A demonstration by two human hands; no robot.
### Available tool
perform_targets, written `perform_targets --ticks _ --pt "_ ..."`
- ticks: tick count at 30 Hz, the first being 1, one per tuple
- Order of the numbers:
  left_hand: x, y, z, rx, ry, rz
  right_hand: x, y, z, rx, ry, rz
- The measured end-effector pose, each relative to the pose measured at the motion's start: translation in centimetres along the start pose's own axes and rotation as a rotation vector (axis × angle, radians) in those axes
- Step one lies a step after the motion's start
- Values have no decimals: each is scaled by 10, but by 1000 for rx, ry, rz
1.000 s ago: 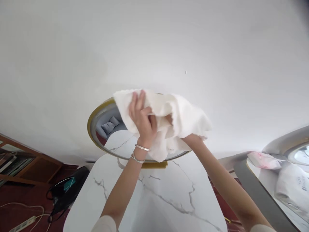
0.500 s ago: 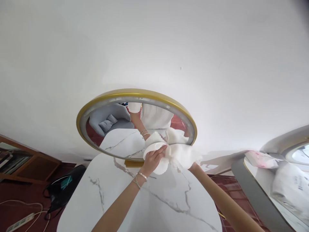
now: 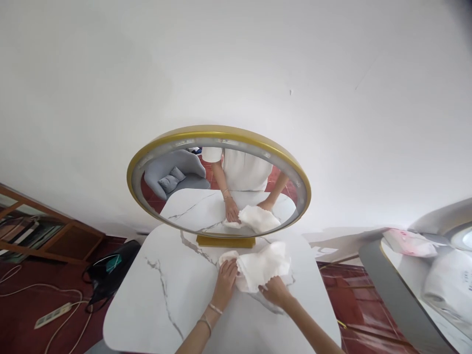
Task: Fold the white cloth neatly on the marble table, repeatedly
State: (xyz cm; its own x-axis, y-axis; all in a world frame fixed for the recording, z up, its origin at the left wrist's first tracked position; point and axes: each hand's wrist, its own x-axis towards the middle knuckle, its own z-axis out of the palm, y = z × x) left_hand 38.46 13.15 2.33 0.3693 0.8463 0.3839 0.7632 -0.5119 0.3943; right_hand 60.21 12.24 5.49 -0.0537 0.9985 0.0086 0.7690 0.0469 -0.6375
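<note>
A crumpled white cloth (image 3: 263, 265) lies bunched on the marble-patterned white tabletop (image 3: 143, 305), in front of a round mirror (image 3: 221, 132) with a gold rim. My left hand (image 3: 225, 281), with bracelets at the wrist, grips the cloth's left end, its fingertips partly sunk in the folds. At the near right edge of the cloth, my right hand (image 3: 276, 291) is closed on it. Both hands and the cloth are reflected in the mirror. The gold mirror base (image 3: 225, 241) stands just beyond the cloth.
A second table (image 3: 391, 285) on the right bears a pink-and-white packet (image 3: 413, 243) and a white bag (image 3: 452, 282). On the red floor at left are a black bag (image 3: 112, 268) and a power strip (image 3: 53, 315) with cords. A wooden bookshelf (image 3: 79, 243) stands against the wall.
Both hands have drawn the cloth down from the mirror's lower right onto the tabletop, nearer to me. My right hand, earlier behind the cloth, now shows at its near edge.
</note>
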Motion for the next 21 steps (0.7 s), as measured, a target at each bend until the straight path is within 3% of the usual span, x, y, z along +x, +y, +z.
perform_targets --ticks 4,7,9,11,15,21 --pt "-31 9 -9 -120 -99 -95 -53 7 19 129 -61 38" --pt "-32 21 -22 -228 -209 -227 -69 7 26 280 153 131" --pt "-19 32 -34 -270 -249 -299 -69 0 25 364 313 171" --pt "3 43 -47 -282 -265 -276 -65 -10 20 426 369 188" --pt "44 60 -63 -341 -293 -100 -57 -29 2 448 408 160" --pt "52 71 -64 -468 -353 -76 -62 -46 -26 310 547 10"
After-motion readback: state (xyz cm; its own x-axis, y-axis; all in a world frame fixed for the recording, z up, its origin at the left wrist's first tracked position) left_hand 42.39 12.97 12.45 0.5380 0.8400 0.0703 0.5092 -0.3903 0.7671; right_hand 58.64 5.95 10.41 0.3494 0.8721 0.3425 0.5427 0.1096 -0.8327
